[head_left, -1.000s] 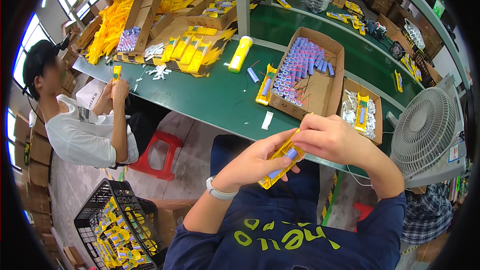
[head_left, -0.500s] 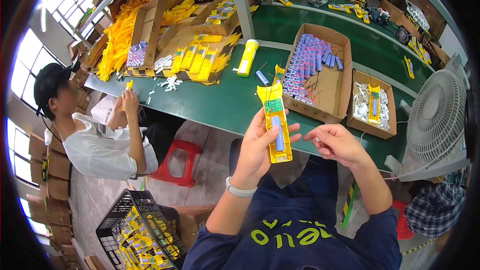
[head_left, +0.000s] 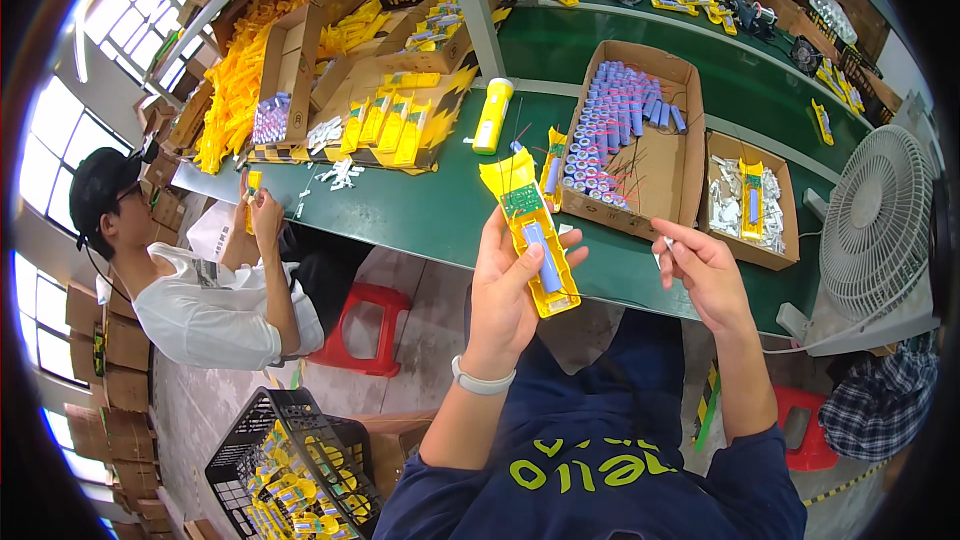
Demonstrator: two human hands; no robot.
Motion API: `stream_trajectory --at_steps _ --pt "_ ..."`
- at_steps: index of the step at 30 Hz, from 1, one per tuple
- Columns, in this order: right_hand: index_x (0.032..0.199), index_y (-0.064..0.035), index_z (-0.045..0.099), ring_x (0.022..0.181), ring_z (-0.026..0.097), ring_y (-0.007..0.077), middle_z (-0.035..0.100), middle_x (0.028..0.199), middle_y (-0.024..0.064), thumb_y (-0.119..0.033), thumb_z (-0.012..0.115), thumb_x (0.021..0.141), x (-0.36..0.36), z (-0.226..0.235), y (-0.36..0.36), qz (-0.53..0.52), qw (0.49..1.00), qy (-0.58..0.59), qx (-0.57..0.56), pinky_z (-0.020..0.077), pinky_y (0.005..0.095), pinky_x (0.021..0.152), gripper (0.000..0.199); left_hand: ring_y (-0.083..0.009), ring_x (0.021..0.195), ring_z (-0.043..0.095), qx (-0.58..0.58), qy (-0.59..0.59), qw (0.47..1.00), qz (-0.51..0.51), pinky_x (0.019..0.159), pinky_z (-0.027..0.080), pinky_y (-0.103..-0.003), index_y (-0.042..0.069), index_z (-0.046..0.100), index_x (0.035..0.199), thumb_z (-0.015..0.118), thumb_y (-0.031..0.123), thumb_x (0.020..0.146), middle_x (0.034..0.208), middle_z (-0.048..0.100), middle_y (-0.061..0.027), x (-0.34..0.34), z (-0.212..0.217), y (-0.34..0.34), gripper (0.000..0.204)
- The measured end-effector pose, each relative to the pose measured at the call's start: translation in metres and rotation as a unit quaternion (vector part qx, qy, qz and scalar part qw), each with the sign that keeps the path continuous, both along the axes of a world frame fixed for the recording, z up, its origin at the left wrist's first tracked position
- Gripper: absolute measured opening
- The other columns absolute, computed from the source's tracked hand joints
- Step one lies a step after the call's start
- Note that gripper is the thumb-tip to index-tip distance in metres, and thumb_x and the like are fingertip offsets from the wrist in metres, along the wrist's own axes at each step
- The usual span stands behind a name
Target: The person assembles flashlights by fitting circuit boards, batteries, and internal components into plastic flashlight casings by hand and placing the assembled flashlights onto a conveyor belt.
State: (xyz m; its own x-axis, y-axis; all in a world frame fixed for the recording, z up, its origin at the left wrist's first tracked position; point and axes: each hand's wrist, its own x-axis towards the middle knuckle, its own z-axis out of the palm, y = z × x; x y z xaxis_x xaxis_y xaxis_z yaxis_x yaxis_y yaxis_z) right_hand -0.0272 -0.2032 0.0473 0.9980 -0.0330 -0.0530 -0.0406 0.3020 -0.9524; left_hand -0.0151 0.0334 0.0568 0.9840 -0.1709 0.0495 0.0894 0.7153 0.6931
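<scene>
Yellow plastic half-shell with a blue cylindrical cell and green circuit board (head_left: 530,230) stands upright in the grasping left hand (head_left: 510,285), above the green counter (head_left: 420,210). Beside it, the right hand (head_left: 705,275) pinches something small I cannot make out. Farther off, an open cardboard box (head_left: 665,155) holds rows of blue cells.

Bright daylight from the windows (head_left: 120,15) at left – sharp centre, fisheye-bent edges, black rim.

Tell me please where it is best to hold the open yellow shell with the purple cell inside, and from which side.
Probably by the long side edges of the yellow shell, from underneath, as the left hand does now. Its open face points up, showing the green board and purple cell, so the back is the safe surface. The right hand is apart from it.
</scene>
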Motion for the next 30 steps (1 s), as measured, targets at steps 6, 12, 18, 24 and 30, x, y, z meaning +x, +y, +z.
stream_trajectory --at_steps 6,12,18,24,30 --pt "0.1 0.0037 0.062 0.054 0.06 0.0119 0.066 0.078 0.0118 -0.001 0.058 0.094 -0.031 0.014 -0.005 0.122 0.992 0.013 0.007 0.0491 0.024 0.046 0.009 -0.0386 0.117 0.057 0.008 0.001 1.0 0.023 0.099 0.05 -0.055 0.005 0.027 0.146 0.054 0.002 0.094 0.138 0.045 -0.0182 0.004 -0.008 -0.001 0.058" --pt "0.106 0.0063 0.066 0.061 0.063 0.011 0.067 0.084 0.0104 -0.006 0.06 0.095 -0.044 0.006 0.028 0.139 0.985 0.061 0.082 0.0556 0.0254 0.057 0.017 -0.0389 0.117 0.057 0.029 -0.017 0.999 0.036 0.1 0.048 -0.055 0.005 0.026 0.146 0.052 0.001 0.095 0.137 0.045 -0.0182 0.007 -0.013 -0.012 0.058" --pt "0.115 0.0064 0.064 0.078 0.069 0.0141 0.068 0.094 0.011 -0.008 0.062 0.095 -0.045 -0.004 0.029 0.138 0.972 0.069 0.176 0.0603 0.029 0.076 0.025 -0.0384 0.117 0.057 0.059 -0.014 0.997 0.043 0.1 0.048 -0.055 0.004 0.025 0.146 0.051 0.001 0.096 0.137 0.046 -0.0185 0.007 -0.017 -0.016 0.057" --pt "0.118 0.0067 0.062 0.084 0.07 0.0184 0.069 0.097 0.0128 -0.003 0.065 0.091 -0.046 -0.006 0.03 0.138 0.977 0.071 0.147 0.06 0.0295 0.079 0.029 -0.0391 0.118 0.057 0.051 -0.023 0.998 0.031 0.1 0.048 -0.054 0.003 0.024 0.147 0.051 0.001 0.096 0.135 0.046 -0.018 0.005 -0.02 -0.023 0.057" --pt "0.109 0.0063 0.062 0.085 0.071 0.0219 0.069 0.096 0.0141 -0.002 0.063 0.092 -0.041 -0.013 0.033 0.135 0.971 0.109 0.165 0.0603 0.0273 0.078 0.019 -0.0391 0.117 0.057 0.048 -0.021 0.998 0.034 0.1 0.048 -0.053 0.003 0.023 0.147 0.051 0.001 0.096 0.135 0.046 -0.0177 0.002 -0.015 -0.028 0.059"
